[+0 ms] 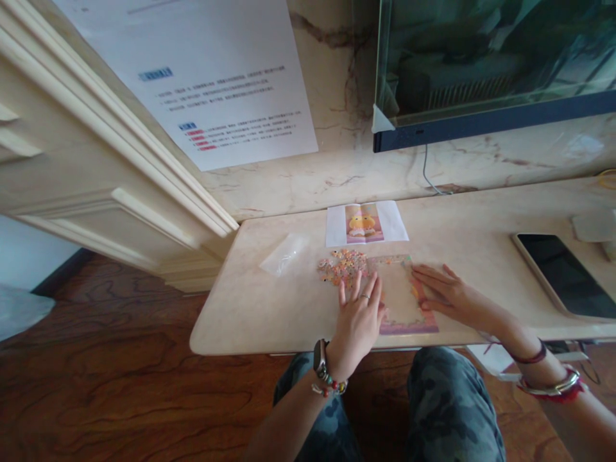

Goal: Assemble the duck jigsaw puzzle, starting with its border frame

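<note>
A partly assembled puzzle board (402, 301) with a pink bottom border lies at the near edge of the marble counter (269, 308). My left hand (357, 317) rests flat with fingers spread on the board's left side, fingertips beside a heap of loose colourful puzzle pieces (342, 265). My right hand (445, 294) lies flat on the board's right edge, fingers stretched toward the left. Neither hand holds anything. A reference picture (364, 222) of a yellow cartoon figure, printed on white paper, lies just behind the pieces.
A clear plastic bag (285, 255) lies left of the pieces. A dark tablet (563, 273) sits at the right. A glass tank (491, 64) and a printed sheet (212, 77) stand against the wall. Wooden floor lies below, left.
</note>
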Motion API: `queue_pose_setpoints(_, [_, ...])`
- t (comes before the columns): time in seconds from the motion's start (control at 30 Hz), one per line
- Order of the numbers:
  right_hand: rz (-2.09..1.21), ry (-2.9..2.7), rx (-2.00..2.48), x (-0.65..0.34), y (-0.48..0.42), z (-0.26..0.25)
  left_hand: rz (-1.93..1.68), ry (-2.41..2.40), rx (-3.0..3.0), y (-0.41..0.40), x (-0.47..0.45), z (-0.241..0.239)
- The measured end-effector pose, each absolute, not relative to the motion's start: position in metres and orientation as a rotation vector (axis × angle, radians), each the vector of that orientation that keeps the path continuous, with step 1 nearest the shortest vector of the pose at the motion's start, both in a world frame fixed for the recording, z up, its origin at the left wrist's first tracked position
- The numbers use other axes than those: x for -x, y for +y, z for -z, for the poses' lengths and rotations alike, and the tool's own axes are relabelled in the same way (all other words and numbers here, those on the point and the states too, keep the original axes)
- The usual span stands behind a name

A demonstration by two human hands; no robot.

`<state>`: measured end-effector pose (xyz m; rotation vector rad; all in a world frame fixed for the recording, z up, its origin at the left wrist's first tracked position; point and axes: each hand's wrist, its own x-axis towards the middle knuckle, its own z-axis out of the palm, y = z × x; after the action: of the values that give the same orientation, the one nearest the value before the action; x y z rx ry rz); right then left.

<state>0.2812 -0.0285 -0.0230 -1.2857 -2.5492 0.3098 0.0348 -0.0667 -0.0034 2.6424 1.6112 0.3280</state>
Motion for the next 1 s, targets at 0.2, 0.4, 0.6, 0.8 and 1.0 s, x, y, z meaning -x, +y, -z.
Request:
queue_pose_setpoints(0.2, [-0.372,-2.525,1.275,-0.283,-0.025,0.026,-0.305,1.621,-2.624,-0.061,-0.032,0.007])
queue_pose_setpoints(0.4, [-0.338,-2.518,1.257,-0.282,-0.026,0.023,-0.322,1.607,-2.604,-0.065,-0.034,0.004])
queue_pose_setpoints(0.6, [-0.238,-2.456,1.143,-0.272,-0.011,-0.026,-0.468,1.767,-2.556,-0.052,0.008,-0.012])
queue_pose_setpoints(0.8, [-0.316,-2.693,0.946,-0.194,0.023,-0.055,-0.447,1.831,-2.409,-0.017,0.062,-0.023])
queue_pose_setpoints(1.0, [-0.273,-2.895,0.935,-0.128,0.047,-0.038,-0.447,1.806,-2.377,-0.006,0.066,-0.016])
